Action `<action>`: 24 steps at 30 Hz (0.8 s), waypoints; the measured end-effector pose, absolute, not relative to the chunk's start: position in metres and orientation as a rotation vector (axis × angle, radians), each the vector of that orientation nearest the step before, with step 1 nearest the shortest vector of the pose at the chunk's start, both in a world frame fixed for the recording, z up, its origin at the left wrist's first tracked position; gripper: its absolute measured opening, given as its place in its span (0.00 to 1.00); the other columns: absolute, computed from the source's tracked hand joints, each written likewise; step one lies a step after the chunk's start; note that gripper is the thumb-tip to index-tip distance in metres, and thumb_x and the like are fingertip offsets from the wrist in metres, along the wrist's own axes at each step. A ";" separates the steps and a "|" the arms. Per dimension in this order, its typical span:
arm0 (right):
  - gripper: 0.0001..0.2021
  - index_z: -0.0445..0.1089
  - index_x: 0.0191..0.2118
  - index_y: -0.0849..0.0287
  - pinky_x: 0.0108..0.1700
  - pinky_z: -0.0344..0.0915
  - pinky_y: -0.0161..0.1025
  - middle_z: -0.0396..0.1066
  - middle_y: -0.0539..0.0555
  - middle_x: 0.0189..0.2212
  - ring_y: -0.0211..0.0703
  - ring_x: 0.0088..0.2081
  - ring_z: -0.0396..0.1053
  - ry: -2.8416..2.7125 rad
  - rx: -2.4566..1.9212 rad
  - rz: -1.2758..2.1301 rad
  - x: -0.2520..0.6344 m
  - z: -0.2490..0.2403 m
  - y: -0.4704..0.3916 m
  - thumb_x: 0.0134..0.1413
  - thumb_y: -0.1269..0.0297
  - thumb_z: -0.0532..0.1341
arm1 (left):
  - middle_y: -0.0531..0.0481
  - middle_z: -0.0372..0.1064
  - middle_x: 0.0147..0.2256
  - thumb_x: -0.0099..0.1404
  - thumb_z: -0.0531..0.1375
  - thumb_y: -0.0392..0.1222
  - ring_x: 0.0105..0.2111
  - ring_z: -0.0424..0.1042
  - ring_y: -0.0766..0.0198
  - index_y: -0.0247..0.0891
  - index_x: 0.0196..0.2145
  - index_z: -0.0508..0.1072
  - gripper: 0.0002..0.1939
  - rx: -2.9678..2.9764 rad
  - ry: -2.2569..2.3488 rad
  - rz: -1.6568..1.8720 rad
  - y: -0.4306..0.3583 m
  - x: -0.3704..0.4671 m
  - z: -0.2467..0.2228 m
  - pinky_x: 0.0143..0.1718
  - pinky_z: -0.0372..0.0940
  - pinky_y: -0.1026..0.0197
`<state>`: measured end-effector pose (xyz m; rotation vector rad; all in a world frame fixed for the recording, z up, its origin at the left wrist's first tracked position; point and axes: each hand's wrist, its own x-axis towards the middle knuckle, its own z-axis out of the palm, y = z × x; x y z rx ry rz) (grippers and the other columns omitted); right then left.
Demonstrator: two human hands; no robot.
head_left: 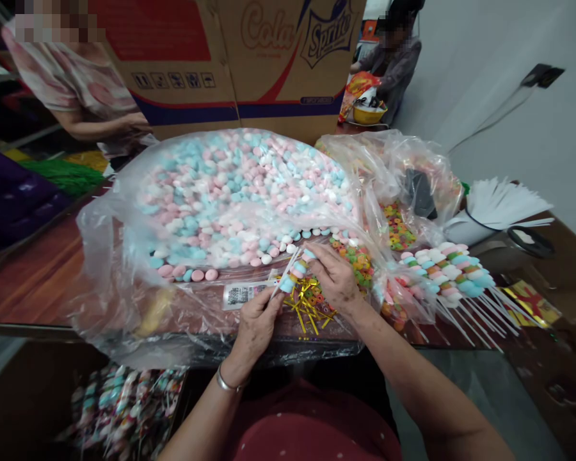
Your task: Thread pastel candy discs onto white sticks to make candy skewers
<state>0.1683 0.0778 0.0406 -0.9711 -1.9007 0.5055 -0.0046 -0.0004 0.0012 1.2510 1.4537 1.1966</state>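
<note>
My left hand (256,323) is closed round the lower end of a marshmallow skewer (297,272), with pale blue, pink and yellow-orange pieces in a row. A thin white stick (284,274) or clear sleeve edge runs along it; which, I cannot tell. The fingers of my right hand (336,282) pinch the skewer's upper end at a pink piece. Just below the hands lie gold twist ties (310,308). Gummy rings (358,259) are heaped beside my right hand. Behind them spreads a big clear bag of pink, blue and white marshmallows (249,192).
Several filled skewers (448,272) are stacked at the right, near a cup of white sticks (496,205). More wrapped skewers (125,403) fill a box below left. A large carton (230,70) stands behind. One person (81,83) works at left, another (398,57) farther back.
</note>
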 end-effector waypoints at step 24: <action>0.25 0.62 0.51 0.55 0.44 0.75 0.41 0.78 0.50 0.38 0.42 0.39 0.76 -1.217 -0.981 1.430 0.122 0.017 0.059 0.47 0.59 0.68 | 0.56 0.59 0.22 0.62 0.59 0.51 0.22 0.55 0.69 0.37 0.33 0.77 0.15 1.188 1.493 1.241 -0.001 -0.004 -0.001 0.24 0.54 0.66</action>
